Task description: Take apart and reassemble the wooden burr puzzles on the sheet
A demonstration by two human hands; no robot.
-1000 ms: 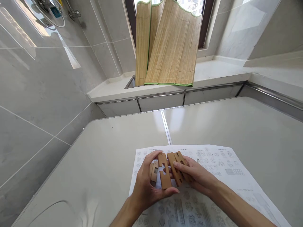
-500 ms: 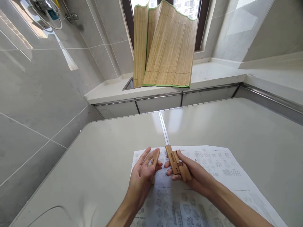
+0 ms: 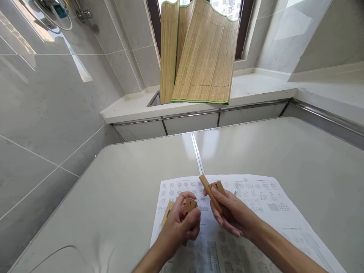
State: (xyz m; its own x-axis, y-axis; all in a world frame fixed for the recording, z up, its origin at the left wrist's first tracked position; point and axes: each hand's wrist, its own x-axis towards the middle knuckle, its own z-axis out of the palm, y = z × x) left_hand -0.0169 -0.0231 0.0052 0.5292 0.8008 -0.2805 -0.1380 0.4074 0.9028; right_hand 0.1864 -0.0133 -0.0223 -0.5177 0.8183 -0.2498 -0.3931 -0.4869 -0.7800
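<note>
Two hands, each closed on notched wooden puzzle pieces, working low over the printed instruction sheet (image 3: 256,204) on the white table (image 3: 127,178).

Left hand (image 3: 180,227): fingers curled tight around a small cluster of flat wooden pieces (image 3: 182,207). One end pokes out to the left of the knuckles, another shows above the thumb. Can't tell how many pieces are in that grip.

Right hand (image 3: 231,214): pinching a long wooden slat pair (image 3: 212,190), thumb on top, fingers underneath. It slants away toward the far left, far tip just over the sheet's far edge near the table seam (image 3: 196,151). A notch cut-out is visible on the upper face.

The two bundles are near each other but apart, gap between them over the sheet.

Handling, my read: light, stiff, thin wood. Smooth faces, so could slip if pinched only on the flats. Notched sections look like the weak spots, likely to snap under twisting. Better to hold by the long edges away from the cut-outs, keeping slots free.

Background: a bamboo mat (image 3: 199,53) stands curled on the far counter (image 3: 256,89) against the window. Grey tiled wall (image 3: 51,102) on the left.
</note>
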